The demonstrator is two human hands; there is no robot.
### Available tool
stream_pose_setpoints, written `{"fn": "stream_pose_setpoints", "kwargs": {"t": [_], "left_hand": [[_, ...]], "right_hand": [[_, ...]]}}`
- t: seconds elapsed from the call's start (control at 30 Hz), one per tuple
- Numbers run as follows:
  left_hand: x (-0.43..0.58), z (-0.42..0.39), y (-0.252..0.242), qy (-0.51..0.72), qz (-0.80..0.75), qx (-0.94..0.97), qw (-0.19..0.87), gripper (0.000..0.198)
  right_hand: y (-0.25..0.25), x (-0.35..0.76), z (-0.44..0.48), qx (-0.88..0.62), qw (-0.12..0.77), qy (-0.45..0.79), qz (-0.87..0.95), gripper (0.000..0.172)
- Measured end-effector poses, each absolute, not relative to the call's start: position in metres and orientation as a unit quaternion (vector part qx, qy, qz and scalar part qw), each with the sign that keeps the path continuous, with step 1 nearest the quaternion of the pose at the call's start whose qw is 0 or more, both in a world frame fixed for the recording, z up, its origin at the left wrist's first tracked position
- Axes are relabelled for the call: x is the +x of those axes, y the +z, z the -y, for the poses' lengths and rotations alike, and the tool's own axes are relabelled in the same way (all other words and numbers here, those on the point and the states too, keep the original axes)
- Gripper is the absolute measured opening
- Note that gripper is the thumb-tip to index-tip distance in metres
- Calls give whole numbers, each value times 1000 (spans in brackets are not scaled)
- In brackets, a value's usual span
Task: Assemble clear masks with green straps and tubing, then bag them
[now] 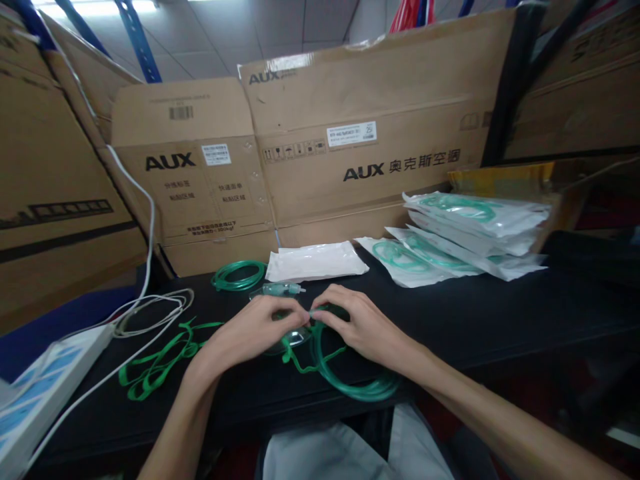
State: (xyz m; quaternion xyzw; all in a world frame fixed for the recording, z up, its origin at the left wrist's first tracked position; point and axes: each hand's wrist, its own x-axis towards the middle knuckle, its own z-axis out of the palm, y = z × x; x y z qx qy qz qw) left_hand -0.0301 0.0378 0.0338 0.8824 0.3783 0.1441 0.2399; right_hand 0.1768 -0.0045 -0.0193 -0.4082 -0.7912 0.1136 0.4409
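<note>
My left hand (253, 328) and my right hand (357, 323) meet over the near middle of the black table (500, 320). Both are closed, fingers pinched on a clear mask (293, 339) with green tubing (350, 383) that loops toward the table's front edge. A green strap (155, 367) lies to the left of my left hand. Just beyond my fingers lies a clear plastic part (280, 289). A second coil of green tubing (239, 275) sits behind it to the left.
A flat white pouch (315, 261) lies behind my hands. A stack of sealed packs with green tubing (470, 230) sits at the right rear. Cardboard boxes (360, 133) wall the back. A white power strip (45, 387) and cables (150, 313) lie at the left.
</note>
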Motion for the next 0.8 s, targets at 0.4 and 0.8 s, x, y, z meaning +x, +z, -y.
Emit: {"fn": "stream_pose_setpoints", "kwargs": {"t": [0.4,0.8], "left_hand": [[-38,-38,34,67,-397,862,310,46],[-38,-42,31,57,-339,881,324,44]], "right_hand": [[-25,177,1,-385,441,97,805,9],[-23,179,7,-356,395,95,842,11]]}}
